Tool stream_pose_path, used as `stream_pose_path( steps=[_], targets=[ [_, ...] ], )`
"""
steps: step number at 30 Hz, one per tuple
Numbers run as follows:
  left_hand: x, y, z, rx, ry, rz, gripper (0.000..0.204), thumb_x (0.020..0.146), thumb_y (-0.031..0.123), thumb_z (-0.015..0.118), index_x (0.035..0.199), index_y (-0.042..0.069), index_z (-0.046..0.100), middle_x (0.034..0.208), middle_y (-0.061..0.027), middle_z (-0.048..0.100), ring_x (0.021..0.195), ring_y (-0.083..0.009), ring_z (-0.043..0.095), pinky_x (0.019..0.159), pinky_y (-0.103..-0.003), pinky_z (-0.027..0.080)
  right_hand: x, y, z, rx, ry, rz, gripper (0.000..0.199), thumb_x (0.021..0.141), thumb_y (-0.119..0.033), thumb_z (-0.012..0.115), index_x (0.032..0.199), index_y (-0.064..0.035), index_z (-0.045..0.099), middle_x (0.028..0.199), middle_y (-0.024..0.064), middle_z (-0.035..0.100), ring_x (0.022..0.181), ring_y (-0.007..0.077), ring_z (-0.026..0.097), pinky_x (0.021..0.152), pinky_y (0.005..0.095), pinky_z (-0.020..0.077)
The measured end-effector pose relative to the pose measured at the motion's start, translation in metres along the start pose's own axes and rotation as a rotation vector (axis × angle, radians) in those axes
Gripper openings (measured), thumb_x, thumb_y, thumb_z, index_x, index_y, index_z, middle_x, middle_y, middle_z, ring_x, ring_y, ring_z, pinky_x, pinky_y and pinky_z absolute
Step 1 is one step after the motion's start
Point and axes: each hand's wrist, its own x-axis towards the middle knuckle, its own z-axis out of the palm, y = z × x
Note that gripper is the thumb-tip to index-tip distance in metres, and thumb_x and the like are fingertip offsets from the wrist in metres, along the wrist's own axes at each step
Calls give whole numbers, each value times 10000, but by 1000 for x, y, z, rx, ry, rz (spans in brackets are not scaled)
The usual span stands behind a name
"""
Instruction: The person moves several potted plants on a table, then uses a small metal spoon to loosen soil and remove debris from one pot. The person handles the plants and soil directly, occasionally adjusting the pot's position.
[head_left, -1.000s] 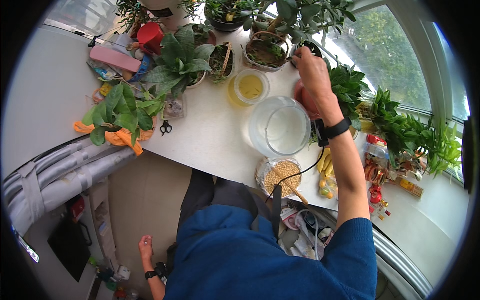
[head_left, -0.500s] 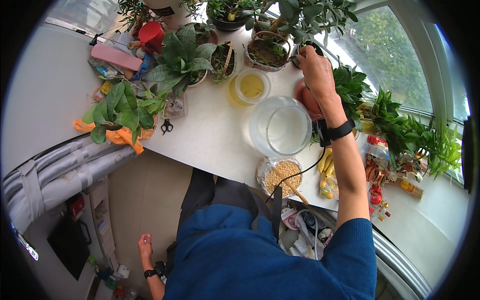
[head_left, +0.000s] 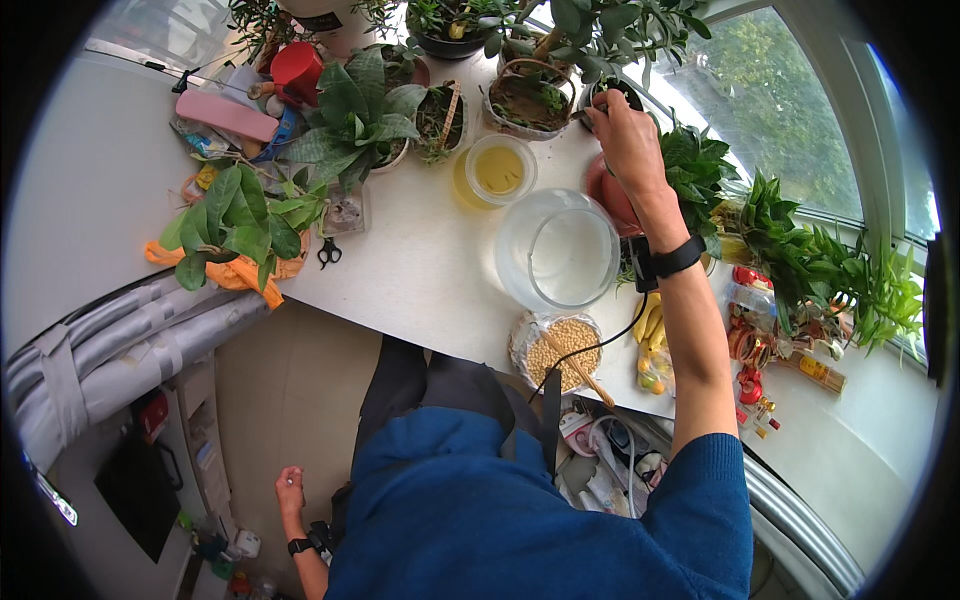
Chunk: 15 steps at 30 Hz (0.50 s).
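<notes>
While the right hand (head_left: 628, 135) reaches far across the desk (head_left: 420, 270), its fingers are curled together at the rim of a small dark pot (head_left: 612, 92), which stands just behind a reddish-brown pot (head_left: 606, 195) and right of a woven basket planter (head_left: 530, 100). Something thin and dark seems pinched between the fingertips, but it is too small to make out, and its long axis cannot be judged. The forearm runs from the lower right up toward the small dark pot, a black wristband (head_left: 665, 260) on the wrist. Nearer the person than the reddish-brown pot and touching its left side sits a clear glass bowl (head_left: 558, 250), mouth upward. Left of and behind the glass bowl is a yellow-filled cup (head_left: 497, 168); nearer than the bowl, at the desk edge, is a container of pale grains (head_left: 560, 350) with a wooden stick leaning out toward the lower right. The left hand (head_left: 290, 492) hangs low beside the body, well away from the desk, loosely curled and holding nothing.
</notes>
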Motion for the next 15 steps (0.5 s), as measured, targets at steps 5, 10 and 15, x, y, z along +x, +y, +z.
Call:
stream_pose_path(
  steps=[5,10,15],
  targets=[
    [-1,0,-1,-33,17,-35,156,949,223,627,968,76,676,627,57,479,517,-52,402,452,-243,319,-13,2,-6,204,130,76,174,942,-160,636,1043,-21,607,775,167,693,729,312,689,662,399,527],
    [-4,5,0,-26,3,-17,151,950,220,624,967,80,676,621,60,469,515,-51,400,449,-242,315,-29,2,-3,413,183,203,164,966,-114,632,1078,5,619,866,125,732,798,157,731,698,270,559],
    [-1,6,-2,-16,7,10,152,952,225,622,965,82,670,616,56,467,497,-54,399,426,-241,303,-25,-9,12,539,208,167,167,947,-117,654,1047,6,600,794,123,725,745,163,727,651,284,549]
  ],
)
